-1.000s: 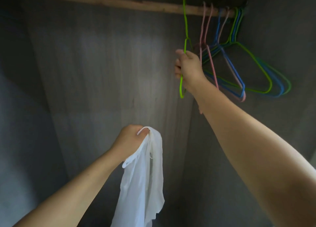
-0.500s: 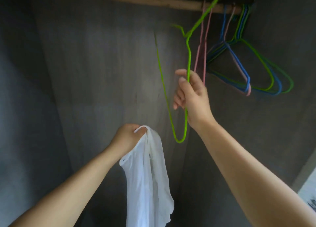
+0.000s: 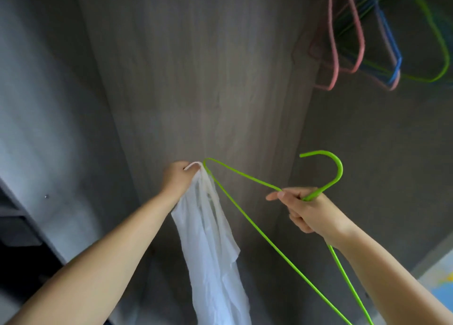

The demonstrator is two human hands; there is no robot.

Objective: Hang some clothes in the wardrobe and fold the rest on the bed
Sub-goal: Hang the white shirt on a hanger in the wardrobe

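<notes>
My left hand [image 3: 177, 177] grips the white garment [image 3: 210, 246] at center frame; my right hand [image 3: 306, 212] clutches the green hanger [image 3: 245, 177] at its neck, its tip touching the garment's top.

left hand [image 3: 177, 177] showing no glove or ring | right hand [image 3: 307, 209] likewise bare | both forearms showing sleeveless
</notes>
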